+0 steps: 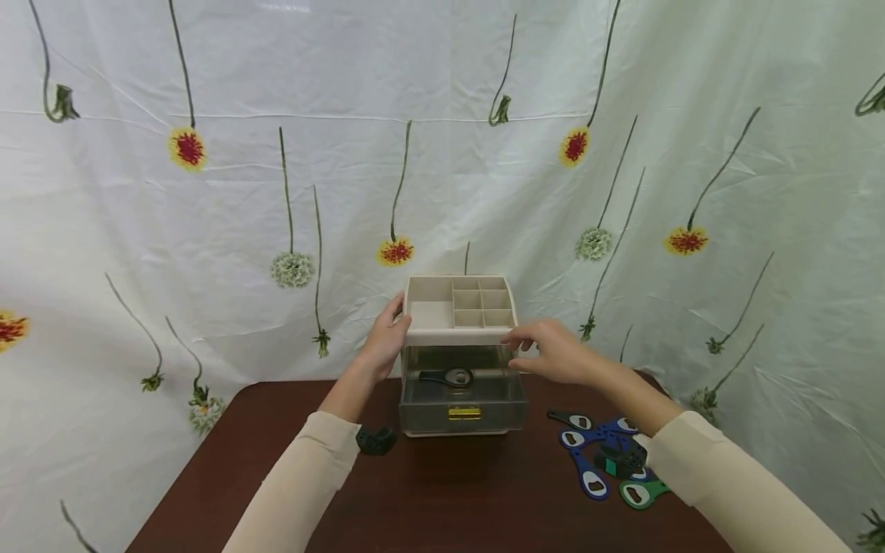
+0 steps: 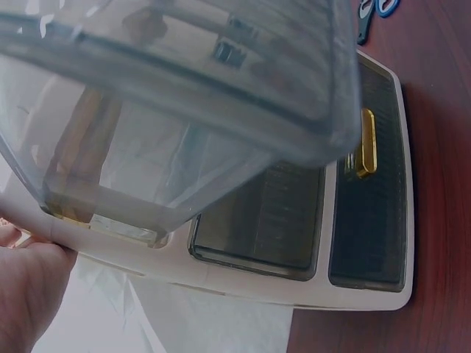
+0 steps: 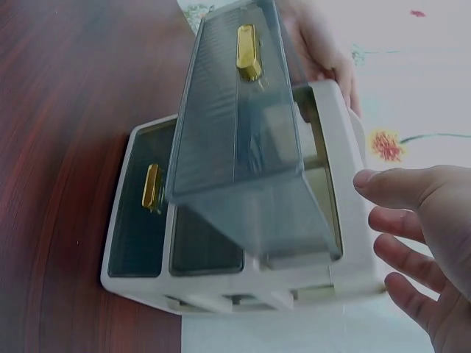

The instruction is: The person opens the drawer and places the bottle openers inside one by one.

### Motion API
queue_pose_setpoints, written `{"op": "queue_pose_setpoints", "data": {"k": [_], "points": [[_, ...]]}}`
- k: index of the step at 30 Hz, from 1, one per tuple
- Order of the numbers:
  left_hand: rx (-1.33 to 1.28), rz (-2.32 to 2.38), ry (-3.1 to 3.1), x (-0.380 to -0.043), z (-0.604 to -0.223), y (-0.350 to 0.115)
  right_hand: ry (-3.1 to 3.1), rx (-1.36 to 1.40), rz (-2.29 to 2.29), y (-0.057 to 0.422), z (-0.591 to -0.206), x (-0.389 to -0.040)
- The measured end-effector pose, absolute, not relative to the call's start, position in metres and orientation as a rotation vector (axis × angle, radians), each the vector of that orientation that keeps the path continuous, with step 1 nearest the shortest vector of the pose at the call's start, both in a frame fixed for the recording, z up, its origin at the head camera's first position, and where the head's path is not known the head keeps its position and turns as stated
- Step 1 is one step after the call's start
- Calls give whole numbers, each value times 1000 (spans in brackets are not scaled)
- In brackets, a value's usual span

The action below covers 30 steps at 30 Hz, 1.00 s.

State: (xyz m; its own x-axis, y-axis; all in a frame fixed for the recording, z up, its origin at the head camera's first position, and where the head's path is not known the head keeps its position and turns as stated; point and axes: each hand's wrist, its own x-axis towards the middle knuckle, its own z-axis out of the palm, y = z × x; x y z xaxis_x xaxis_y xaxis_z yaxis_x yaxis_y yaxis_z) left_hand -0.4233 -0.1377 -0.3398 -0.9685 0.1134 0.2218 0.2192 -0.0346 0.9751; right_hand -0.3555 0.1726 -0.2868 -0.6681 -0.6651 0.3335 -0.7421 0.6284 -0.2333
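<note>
A cream drawer organizer (image 1: 459, 336) stands on the table, with a divided tray on top. Its clear upper drawer (image 3: 243, 125) is pulled out; a dark bottle opener (image 1: 456, 377) lies inside. The drawer's front bears a gold handle (image 1: 464, 413). My left hand (image 1: 386, 338) grips the organizer's left side near the top, thumb at the front edge in the left wrist view. At the upper right front corner is my right hand (image 1: 553, 353), its fingers loosely bent and holding nothing. In the right wrist view its fingertips are right beside the cream frame.
Several bottle openers, among them a blue one (image 1: 593, 482), a green one (image 1: 639, 494) and a black one (image 1: 572, 419), lie on the dark red table (image 1: 442, 499) to the right. A white flowered curtain (image 1: 442, 177) hangs behind the table.
</note>
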Motion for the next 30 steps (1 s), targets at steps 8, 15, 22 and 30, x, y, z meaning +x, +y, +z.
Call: {"op": "queue_pose_setpoints", "data": {"k": [8,15,22,30], "points": [[-356,-2163,-2139,-423,-342,-139,-2652,1078,589,201,-300,-352],[-396,-2166,-2140,-423,-339,-137,-2699,1003,659,228,-314,-345],[-389,-2169,-2145,-424,-339,-135,-2698,976,638,250,-338,-341],[-393,-2155,-2145,-421,-339,-137,-2739,853,700,267,-368,-330]]}}
